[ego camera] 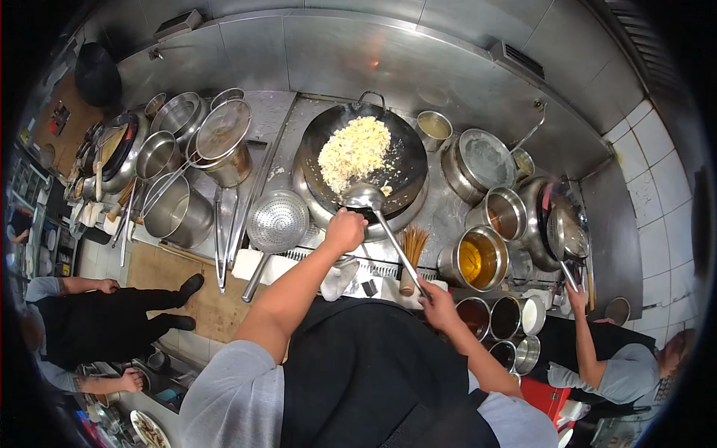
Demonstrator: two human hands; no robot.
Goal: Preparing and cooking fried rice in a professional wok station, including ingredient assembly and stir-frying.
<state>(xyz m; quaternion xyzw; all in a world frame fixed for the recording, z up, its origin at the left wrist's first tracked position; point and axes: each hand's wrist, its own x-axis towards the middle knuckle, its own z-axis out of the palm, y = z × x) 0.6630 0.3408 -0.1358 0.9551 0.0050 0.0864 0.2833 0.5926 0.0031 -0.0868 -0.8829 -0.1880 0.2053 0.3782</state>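
Note:
Fried rice with egg lies heaped in a large black wok, which sits on the round steel burner ring before me. My left hand grips the near side of the wok; the handle there is hidden by the fist. In my right hand is the long handle of a steel ladle. The ladle's bowl is over the near part of the wok, at the lower edge of the rice. A white cloth hangs below my left hand.
A perforated skimmer lies left of the wok, a bamboo brush to its right. Steel pots and a mesh strainer crowd the left. An oil pot stands right. Co-workers stand on both sides.

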